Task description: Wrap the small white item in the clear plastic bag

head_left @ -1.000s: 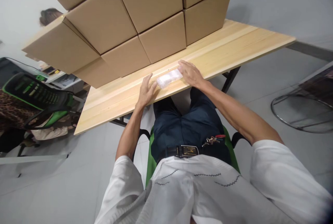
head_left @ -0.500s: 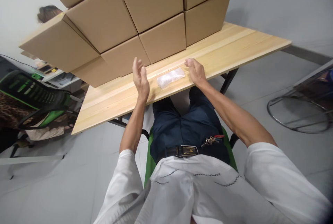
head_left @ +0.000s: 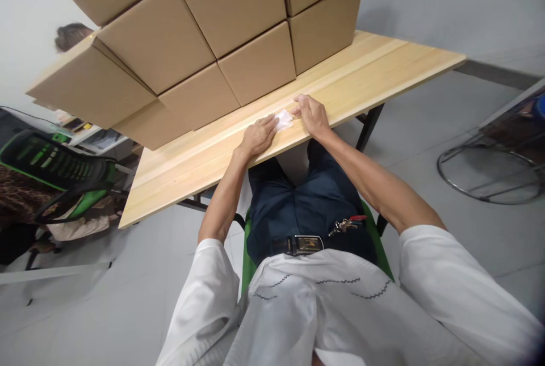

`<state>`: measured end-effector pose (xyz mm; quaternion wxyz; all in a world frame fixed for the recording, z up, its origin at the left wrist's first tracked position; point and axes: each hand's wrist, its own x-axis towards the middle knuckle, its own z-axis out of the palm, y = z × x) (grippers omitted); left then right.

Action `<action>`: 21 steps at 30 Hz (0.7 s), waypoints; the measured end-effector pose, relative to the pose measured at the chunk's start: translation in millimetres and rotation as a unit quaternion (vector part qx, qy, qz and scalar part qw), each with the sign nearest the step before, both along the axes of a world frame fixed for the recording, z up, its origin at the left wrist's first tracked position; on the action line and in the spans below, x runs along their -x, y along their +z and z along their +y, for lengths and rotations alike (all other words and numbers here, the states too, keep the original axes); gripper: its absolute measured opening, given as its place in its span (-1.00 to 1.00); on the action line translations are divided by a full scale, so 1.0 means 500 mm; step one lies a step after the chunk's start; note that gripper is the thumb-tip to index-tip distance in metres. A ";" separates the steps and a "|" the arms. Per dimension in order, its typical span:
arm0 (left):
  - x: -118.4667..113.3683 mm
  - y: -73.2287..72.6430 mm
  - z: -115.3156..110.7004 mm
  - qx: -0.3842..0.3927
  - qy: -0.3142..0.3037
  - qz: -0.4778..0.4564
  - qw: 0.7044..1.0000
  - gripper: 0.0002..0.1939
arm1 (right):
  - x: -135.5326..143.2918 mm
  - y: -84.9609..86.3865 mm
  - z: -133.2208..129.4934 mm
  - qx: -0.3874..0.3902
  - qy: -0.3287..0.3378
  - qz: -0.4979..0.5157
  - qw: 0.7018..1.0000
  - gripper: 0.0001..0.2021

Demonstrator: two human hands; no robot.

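Observation:
A small clear plastic packet with whitish contents (head_left: 284, 120) lies on the wooden table (head_left: 204, 153), close to its near edge. My left hand (head_left: 259, 136) rests flat over the packet's left part, fingers stretched together and covering much of it. At the packet's other end is my right hand (head_left: 313, 115), loosely bent, with its thumb and fingers apart. Its fingertips come right up to the packet's edge; whether they touch it I cannot tell.
Stacked cardboard boxes (head_left: 255, 62) form a wall along the table's far side. On the left are a black and green chair (head_left: 55, 162) and a person partly hidden behind the boxes. A metal-framed stool (head_left: 489, 176) stands at right.
My left hand has swung down from its raised position beside the packet and now lies on it. My right hand has come to the packet's right end. The view has shifted slightly.

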<state>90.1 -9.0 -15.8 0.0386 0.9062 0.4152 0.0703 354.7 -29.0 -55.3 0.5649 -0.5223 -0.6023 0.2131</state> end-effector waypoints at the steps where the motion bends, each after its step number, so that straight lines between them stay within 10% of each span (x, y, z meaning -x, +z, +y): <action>1: -0.002 -0.001 -0.005 -0.005 0.008 -0.001 1.000 -0.29 | 0.001 0.003 -0.003 0.002 -0.002 0.004 1.000 0.20; 21: 0.066 0.006 0.048 -0.056 0.254 0.017 0.965 -0.51 | 0.000 0.002 -0.013 0.008 0.013 -0.015 1.000 0.12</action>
